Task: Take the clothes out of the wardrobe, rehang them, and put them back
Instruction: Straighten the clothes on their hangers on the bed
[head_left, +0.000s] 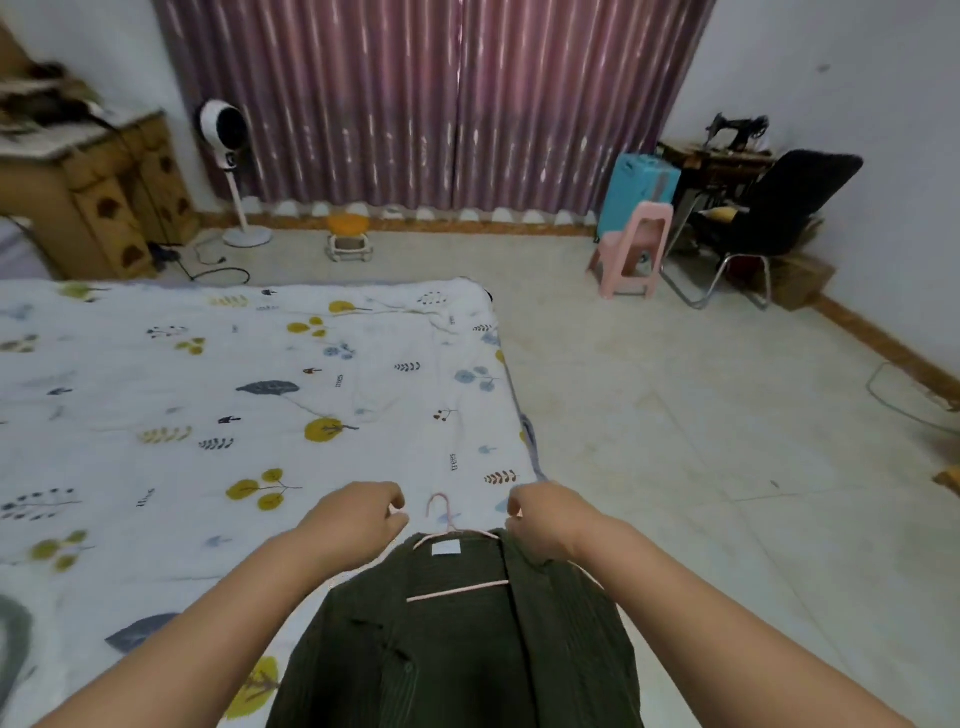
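A dark olive-green ribbed corduroy jacket (457, 639) lies on the near corner of a bed covered by a white quilt printed with yellow and grey leaves (208, 389), its collar pointing away from the person and its body running back toward them. Threaded inside it is a thin pale pink plastic hanger (452, 558), whose hook sticks out past the collar, directly between the two hands.

The left hand (353, 519) sits just left of the hook with its fingers curled under; whether it pinches the collar edge or holds nothing cannot be told. The right hand (543, 522) is just right of the hook, fingers curled onto the jacket's right shoulder, apparently gripping the cloth there.

The hanger's long bar runs crosswise, from one hand toward the other, so each shoulder of the jacket lies beneath its own hand. The hook looks about equally near to both. Judging from this, the step in hand is settling the shoulders on the hanger.
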